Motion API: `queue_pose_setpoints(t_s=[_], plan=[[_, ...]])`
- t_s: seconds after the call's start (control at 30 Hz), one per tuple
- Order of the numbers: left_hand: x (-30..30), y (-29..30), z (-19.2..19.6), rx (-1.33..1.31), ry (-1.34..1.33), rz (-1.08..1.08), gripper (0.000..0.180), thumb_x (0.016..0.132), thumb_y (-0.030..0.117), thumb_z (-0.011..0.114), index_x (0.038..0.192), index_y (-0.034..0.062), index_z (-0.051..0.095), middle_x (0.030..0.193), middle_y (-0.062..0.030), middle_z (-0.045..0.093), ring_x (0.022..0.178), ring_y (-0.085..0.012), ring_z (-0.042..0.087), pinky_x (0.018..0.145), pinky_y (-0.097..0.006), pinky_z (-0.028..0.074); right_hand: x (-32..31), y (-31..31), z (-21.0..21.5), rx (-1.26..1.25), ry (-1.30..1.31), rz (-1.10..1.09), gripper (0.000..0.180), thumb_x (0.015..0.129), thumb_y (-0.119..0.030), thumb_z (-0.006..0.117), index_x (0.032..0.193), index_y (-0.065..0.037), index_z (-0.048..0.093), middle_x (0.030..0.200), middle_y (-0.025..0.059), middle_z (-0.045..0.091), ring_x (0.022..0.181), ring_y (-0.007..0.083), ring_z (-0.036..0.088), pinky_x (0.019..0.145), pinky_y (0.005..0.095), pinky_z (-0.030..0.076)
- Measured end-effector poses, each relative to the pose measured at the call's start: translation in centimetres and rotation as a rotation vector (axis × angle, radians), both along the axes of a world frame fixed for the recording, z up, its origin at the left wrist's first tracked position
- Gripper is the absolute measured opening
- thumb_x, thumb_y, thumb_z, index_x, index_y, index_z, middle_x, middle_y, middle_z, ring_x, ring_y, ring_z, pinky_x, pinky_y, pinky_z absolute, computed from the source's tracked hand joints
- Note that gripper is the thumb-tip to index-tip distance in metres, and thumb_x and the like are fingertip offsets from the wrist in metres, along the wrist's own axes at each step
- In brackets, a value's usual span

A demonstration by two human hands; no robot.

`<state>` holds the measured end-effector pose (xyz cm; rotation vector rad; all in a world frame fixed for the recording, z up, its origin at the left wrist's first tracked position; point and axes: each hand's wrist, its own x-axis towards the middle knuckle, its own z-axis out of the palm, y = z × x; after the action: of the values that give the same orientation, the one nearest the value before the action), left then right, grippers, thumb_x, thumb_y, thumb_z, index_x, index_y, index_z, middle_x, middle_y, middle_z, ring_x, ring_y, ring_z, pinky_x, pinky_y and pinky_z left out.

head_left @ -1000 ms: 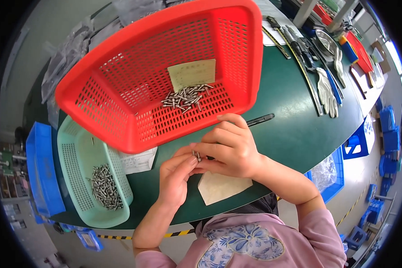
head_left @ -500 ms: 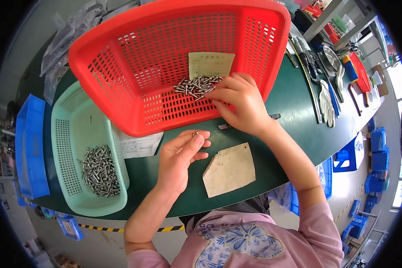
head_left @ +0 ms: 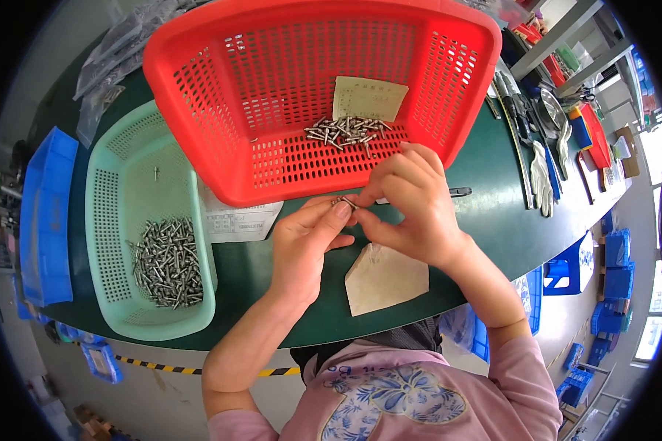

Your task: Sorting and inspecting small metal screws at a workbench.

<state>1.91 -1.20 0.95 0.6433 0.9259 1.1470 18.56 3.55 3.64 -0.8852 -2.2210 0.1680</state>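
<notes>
My left hand (head_left: 305, 242) pinches a small silvery metal pin (head_left: 350, 203) between thumb and fingers, in front of the red basket. Against it, my right hand (head_left: 412, 202) is closed with thumb and forefinger on the pin's other end; whether more than one pin is there I cannot make out. Behind the hands, the red perforated basket (head_left: 338, 192) stands tipped toward me, with a small heap of metal pins (head_left: 347, 132) and a yellowish paper slip (head_left: 369, 99) inside. To the left, a pale green basket (head_left: 141, 331) holds a larger heap of metal pins (head_left: 168, 263); one pin (head_left: 156, 173) lies apart there.
A beige card (head_left: 387, 281) and a printed sheet (head_left: 244, 220) lie on the green table (head_left: 485, 242). At far left stands a blue bin (head_left: 48, 217). White gloves (head_left: 541, 178), a steel ruler (head_left: 516, 151) and other tools lie at right. A dark-handled tool (head_left: 460, 192) is beyond my right wrist.
My right hand has come from the heap in the red basket to my left hand's fingertips. Both hands now meet on the pin. The view has shifted slightly.
</notes>
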Motion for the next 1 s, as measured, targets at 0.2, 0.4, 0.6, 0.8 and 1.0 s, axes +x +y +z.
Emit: queue_pose_setpoints(t_s=[0.2,0.4,0.6,0.8,1.0], plan=[[0.3,-0.1,-0.3,0.057,-0.009,-0.049,0.017,0.089,0.008,0.060,0.098,-0.0051,0.066,0.104,-0.0081,0.059,0.088,-0.0135,0.059,0.073,-0.024,0.051,0.5,-1.5,-1.2,0.201,0.022,-0.041,0.022,0.058,-0.019,0.076,0.075,-0.013,0.063,0.079,-0.0008,0.055,0.075,0.0202,0.054,0.087,0.0397,0.041],[0.6,-0.5,-0.1,0.166,0.087,-0.123,0.014,0.087,0.002,0.060,0.093,-0.0078,0.066,0.104,-0.0094,0.058,0.088,-0.0140,0.059,0.075,-0.025,0.052,0.8,-1.3,-1.8,0.000,0.079,0.070,0.042,0.059,-0.025,0.080,0.099,-0.013,0.071,0.088,-0.0007,0.061,0.080,0.0188,0.056,0.093,0.0448,0.038],[-0.1,-0.4,0.2,-0.034,-0.012,-0.308,0.022,0.092,0.013,0.053,0.098,-0.0066,0.063,0.104,-0.0128,0.060,0.089,-0.0181,0.062,0.076,-0.029,0.053,1.1,-1.1,-2.4,-0.018,0.175,0.113,0.038,0.055,-0.025,0.079,0.090,-0.013,0.071,0.084,-0.0037,0.062,0.077,0.0168,0.056,0.091,0.0434,0.041],[-0.4,-0.4,0.3,-0.087,-0.119,-0.366,0.040,0.096,0.029,0.042,0.106,-0.0061,0.058,0.103,-0.0182,0.062,0.092,-0.0239,0.062,0.078,-0.036,0.053,1.3,-1.0,-2.5,-0.056,0.248,0.134,0.034,0.058,-0.025,0.080,0.087,-0.012,0.071,0.082,-0.0028,0.063,0.074,0.0168,0.057,0.090,0.0421,0.041],[-0.4,-0.4,0.8,0.007,-0.029,-0.176,0.036,0.091,0.022,0.041,0.098,-0.0071,0.060,0.105,-0.0177,0.059,0.096,-0.0233,0.058,0.081,-0.033,0.049,1.5,-1.1,-2.3,-0.052,0.289,0.133,0.033,0.060,-0.029,0.080,0.086,-0.011,0.071,0.082,-0.0016,0.064,0.074,0.0171,0.057,0.091,0.0417,0.040]])
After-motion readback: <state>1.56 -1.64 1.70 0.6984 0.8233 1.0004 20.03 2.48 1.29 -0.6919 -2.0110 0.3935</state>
